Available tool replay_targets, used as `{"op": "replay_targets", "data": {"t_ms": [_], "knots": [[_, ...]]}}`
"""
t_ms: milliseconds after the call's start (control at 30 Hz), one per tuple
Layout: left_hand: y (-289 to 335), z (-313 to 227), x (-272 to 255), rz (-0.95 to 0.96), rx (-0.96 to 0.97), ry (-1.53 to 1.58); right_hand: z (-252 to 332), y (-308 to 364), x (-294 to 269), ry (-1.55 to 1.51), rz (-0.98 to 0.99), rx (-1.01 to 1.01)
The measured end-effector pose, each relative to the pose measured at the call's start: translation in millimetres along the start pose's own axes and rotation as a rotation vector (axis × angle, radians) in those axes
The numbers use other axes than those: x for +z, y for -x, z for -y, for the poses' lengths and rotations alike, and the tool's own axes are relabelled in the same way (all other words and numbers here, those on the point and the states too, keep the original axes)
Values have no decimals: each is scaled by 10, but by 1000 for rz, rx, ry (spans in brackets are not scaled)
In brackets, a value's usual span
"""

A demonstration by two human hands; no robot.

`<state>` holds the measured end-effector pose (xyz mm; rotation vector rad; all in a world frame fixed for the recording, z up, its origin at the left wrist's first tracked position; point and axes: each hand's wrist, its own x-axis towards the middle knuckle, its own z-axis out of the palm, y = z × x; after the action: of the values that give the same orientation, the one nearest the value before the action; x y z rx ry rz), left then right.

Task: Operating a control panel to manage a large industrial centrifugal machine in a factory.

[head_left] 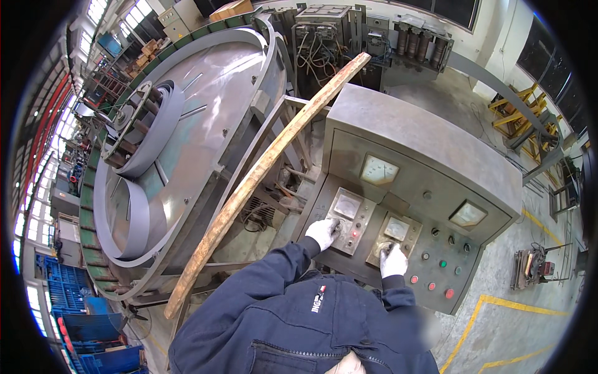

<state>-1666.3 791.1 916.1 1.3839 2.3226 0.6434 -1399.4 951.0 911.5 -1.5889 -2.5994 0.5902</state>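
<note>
Both hands, in white gloves, are at a grey metal control console (417,143). My left hand (321,234) has its fingers closed round a small dark knob (337,229) on the left instrument plate, below a square dial gauge (347,204). Beside that knob a small red light glows. My right hand (393,260) pinches a dark knob (385,247) on the second plate, under another dial gauge (397,228). Two larger gauges sit on the upright face above. Right of my right hand are green push buttons (443,264) and red push buttons (431,286).
A long wooden pole (268,162) slants past the console's left side. Beyond it stands a large round metal table (205,118) carrying coiled grey strip (162,128). Machinery with loose cables (317,53) stands behind. At right are yellow floor lines (523,306) and a small wheeled machine (531,267).
</note>
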Motion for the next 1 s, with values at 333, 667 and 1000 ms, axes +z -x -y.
{"op": "replay_targets", "data": {"t_ms": [333, 667, 1000], "knots": [[-4, -15, -13, -7, -5, 26, 18, -9, -4, 1, 6, 1], [13, 44, 43, -3, -15, 7, 26, 1, 15, 21, 5, -24], [28, 84, 75, 31, -57, 14, 95, 21, -39, 21, 4, -13]]}}
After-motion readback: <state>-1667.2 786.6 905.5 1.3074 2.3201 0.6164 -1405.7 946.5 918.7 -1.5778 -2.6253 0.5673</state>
